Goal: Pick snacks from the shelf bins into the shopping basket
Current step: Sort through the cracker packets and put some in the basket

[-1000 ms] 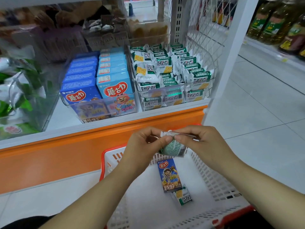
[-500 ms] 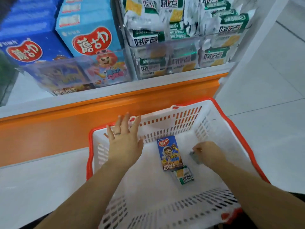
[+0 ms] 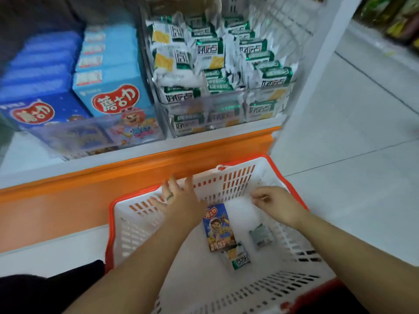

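A white shopping basket (image 3: 136, 225) with a red rim sits on the floor below the shelf. Inside it lie a dark blue snack box (image 3: 218, 227), a green-and-white cracker packet (image 3: 238, 257) and a second small packet (image 3: 260, 234). My left hand (image 3: 181, 200) hovers over the basket's far wall, fingers spread, holding nothing. My right hand (image 3: 274, 202) is above the basket's right side, fingers loosely curled and empty, just above the second packet. On the shelf, a clear bin (image 3: 226, 114) holds several green-and-white cracker packets (image 3: 210, 51), and another holds light blue boxes (image 3: 113, 91).
Dark blue boxes (image 3: 38, 103) fill the left half of the box bin. An orange shelf base (image 3: 90, 189) runs behind the basket. A white shelf post (image 3: 317, 64) stands to the right, with grey tiled floor (image 3: 351, 143) beyond it.
My right hand set the small packet down in the basket and has lifted off it, empty. My left hand let go of that packet and opened over the basket's far wall.
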The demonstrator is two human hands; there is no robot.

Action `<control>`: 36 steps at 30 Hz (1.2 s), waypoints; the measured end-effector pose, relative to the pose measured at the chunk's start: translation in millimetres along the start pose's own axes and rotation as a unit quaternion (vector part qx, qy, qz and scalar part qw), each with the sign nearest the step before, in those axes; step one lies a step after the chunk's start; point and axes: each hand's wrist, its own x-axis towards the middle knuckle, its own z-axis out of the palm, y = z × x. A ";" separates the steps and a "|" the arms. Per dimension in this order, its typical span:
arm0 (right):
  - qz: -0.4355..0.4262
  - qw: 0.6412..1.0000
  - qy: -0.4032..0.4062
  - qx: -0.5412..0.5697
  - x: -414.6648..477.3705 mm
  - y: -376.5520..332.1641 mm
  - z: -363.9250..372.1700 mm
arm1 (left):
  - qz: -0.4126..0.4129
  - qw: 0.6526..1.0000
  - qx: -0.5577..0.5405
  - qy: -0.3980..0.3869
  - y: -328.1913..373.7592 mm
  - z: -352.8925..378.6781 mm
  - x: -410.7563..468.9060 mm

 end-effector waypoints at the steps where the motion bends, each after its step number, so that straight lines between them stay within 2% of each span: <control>1: -0.020 1.000 0.018 0.010 -5.4 -9.9 -11.3 | 0.019 0.999 -0.022 -0.015 7.2 -13.6 -5.4; 5: -0.093 0.993 0.071 0.028 -23.4 -52.2 -54.2 | 0.158 0.979 -0.122 0.035 17.8 -77.8 -39.7; 8: -0.150 0.981 0.120 0.033 -31.3 -88.8 -84.4 | 0.213 0.955 -0.174 0.108 11.0 -123.5 -67.2; 13: -0.219 0.953 0.208 -0.005 -22.7 -152.1 -127.5 | 0.301 0.892 -0.161 0.297 -10.8 -174.1 -71.9; 17: -0.248 0.930 0.253 -0.102 5.3 -191.6 -154.7 | 0.345 0.842 -0.156 0.385 -23.3 -193.4 -54.4; 20: -0.225 0.925 0.242 -0.187 38.4 -212.6 -167.0 | 0.366 0.821 -0.115 0.423 -19.5 -205.5 -36.7; 22: -0.206 0.926 0.213 -0.234 65.1 -222.2 -169.9 | 0.361 0.817 -0.096 0.439 -15.0 -212.4 -25.7; 25: -0.192 0.916 0.179 -0.302 102.6 -231.7 -167.4 | 0.332 0.837 -0.071 0.430 -15.6 -210.5 -11.9; 27: -0.191 0.905 0.183 -0.334 120.9 -238.0 -166.0 | 0.317 0.854 -0.065 0.407 -18.1 -205.3 -7.1; 30: -0.191 0.889 0.186 -0.372 136.4 -245.7 -167.9 | 0.319 0.855 -0.047 0.405 -19.9 -201.8 -4.8; 33: -0.204 0.884 0.184 -0.378 142.8 -245.6 -171.9 | 0.317 0.854 -0.037 0.411 -21.3 -200.6 -3.2; 36: -0.218 0.905 0.205 -0.302 138.6 -241.6 -182.4 | 0.314 0.854 -0.027 0.414 -20.3 -200.0 -4.2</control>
